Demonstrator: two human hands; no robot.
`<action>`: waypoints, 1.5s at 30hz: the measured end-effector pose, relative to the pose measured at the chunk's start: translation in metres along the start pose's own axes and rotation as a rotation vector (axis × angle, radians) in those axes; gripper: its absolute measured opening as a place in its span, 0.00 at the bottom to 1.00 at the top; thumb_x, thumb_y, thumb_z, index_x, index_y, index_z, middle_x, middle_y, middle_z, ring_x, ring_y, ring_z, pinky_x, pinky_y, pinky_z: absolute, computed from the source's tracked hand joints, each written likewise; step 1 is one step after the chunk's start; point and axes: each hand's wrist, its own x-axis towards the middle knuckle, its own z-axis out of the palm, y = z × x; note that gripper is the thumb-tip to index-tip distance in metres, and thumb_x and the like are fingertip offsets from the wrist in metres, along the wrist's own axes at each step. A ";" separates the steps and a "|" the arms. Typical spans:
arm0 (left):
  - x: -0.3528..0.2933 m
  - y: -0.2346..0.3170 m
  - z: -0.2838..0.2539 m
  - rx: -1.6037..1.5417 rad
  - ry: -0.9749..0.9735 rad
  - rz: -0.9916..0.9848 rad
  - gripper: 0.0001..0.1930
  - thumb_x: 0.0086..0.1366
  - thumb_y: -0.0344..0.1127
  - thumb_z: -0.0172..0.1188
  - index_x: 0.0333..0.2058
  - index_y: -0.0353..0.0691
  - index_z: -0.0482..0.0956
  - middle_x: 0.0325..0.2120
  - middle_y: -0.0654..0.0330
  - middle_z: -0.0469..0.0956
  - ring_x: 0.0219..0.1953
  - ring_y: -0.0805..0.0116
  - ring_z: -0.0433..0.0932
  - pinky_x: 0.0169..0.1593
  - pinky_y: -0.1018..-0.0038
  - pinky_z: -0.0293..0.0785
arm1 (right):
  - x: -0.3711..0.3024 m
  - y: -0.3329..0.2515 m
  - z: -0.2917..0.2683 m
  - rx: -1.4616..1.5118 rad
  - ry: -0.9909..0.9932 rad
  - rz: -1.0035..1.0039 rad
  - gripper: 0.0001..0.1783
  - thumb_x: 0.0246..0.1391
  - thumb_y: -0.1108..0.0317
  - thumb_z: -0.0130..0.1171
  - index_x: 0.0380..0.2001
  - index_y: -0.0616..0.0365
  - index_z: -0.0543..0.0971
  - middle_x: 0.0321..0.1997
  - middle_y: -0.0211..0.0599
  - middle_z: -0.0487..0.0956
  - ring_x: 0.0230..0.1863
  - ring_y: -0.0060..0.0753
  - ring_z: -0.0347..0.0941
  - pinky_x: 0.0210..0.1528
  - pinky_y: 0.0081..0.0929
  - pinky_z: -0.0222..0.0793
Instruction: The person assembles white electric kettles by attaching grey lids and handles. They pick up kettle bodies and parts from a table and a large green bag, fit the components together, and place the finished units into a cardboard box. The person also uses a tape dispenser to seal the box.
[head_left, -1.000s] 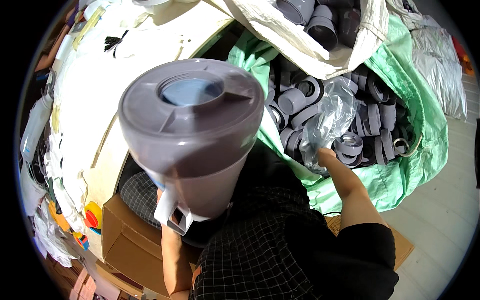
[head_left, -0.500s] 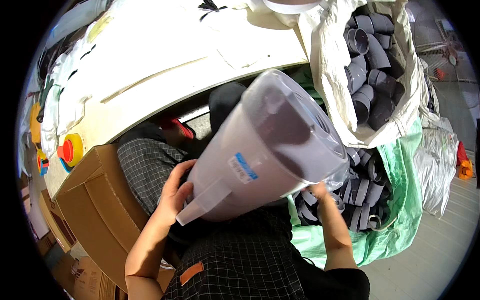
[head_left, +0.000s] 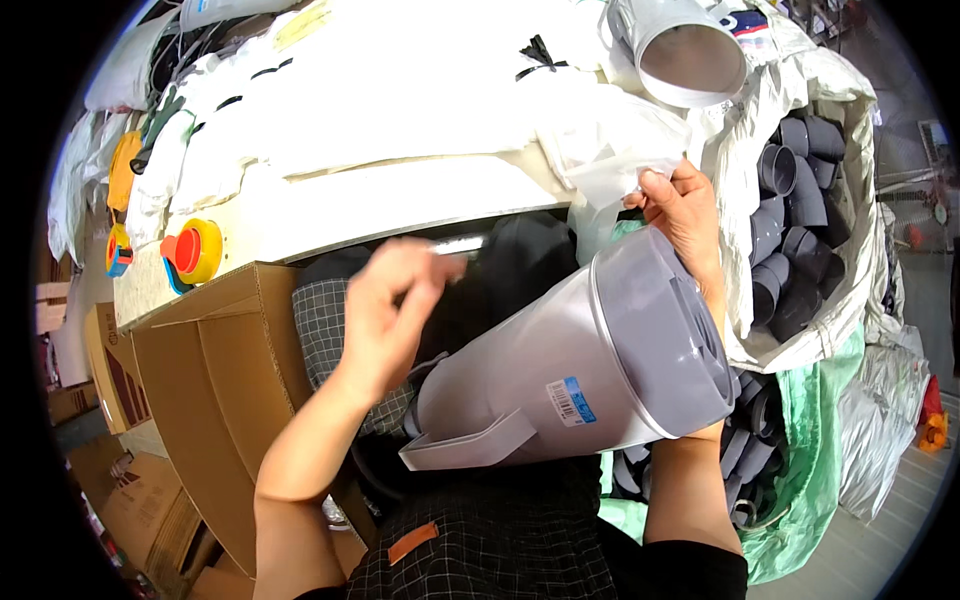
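A grey plastic pitcher (head_left: 520, 370) with a darker grey lid (head_left: 670, 330) lies tilted across my lap, its lid toward the right. It has a loop handle (head_left: 475, 445) and a small blue and white label (head_left: 570, 402). My right forearm passes beneath the lid end. Beyond the lid, at the table's edge, my right hand (head_left: 685, 215) pinches a translucent plastic bag (head_left: 615, 175). My left hand (head_left: 395, 310) is raised left of the pitcher, apart from it, with its fingers partly smeared by motion.
Stacked white bags cover the table (head_left: 450, 185). An open grey pitcher (head_left: 690, 60) lies at its far right. A white sack (head_left: 735, 290) of grey pipe-elbow-like parts and a green sack (head_left: 800, 470) stand right. An open cardboard box (head_left: 220, 390) and a yellow-red tape roll (head_left: 195, 250) are left.
My right hand has left the pitcher's lid end and moved up to the plastic bag on the table. My left hand has let go of the pitcher and risen. The pitcher has shifted right and lower.
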 end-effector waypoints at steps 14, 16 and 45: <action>0.138 0.030 0.097 -0.717 -0.112 -0.296 0.13 0.70 0.36 0.61 0.40 0.29 0.80 0.36 0.59 0.81 0.36 0.76 0.76 0.42 0.78 0.73 | 0.011 -0.023 -0.013 -0.657 -0.109 -0.119 0.09 0.50 0.76 0.71 0.29 0.63 0.78 0.23 0.20 0.72 0.27 0.11 0.64 0.29 0.16 0.60; 0.138 0.025 0.099 -0.841 -0.008 -0.214 0.12 0.75 0.34 0.54 0.43 0.29 0.79 0.39 0.56 0.82 0.40 0.73 0.79 0.48 0.78 0.76 | 0.011 -0.025 -0.016 -0.673 -0.091 0.025 0.13 0.47 0.73 0.74 0.31 0.63 0.78 0.24 0.20 0.71 0.27 0.12 0.64 0.29 0.16 0.60; 0.085 0.057 0.023 -1.384 -0.564 -0.240 0.09 0.68 0.31 0.61 0.41 0.42 0.69 0.30 0.68 0.70 0.28 0.77 0.67 0.33 0.80 0.68 | 0.002 0.016 -0.085 -0.029 0.487 -0.454 0.02 0.60 0.74 0.56 0.36 0.60 0.77 0.37 0.34 0.80 0.38 0.22 0.75 0.41 0.23 0.73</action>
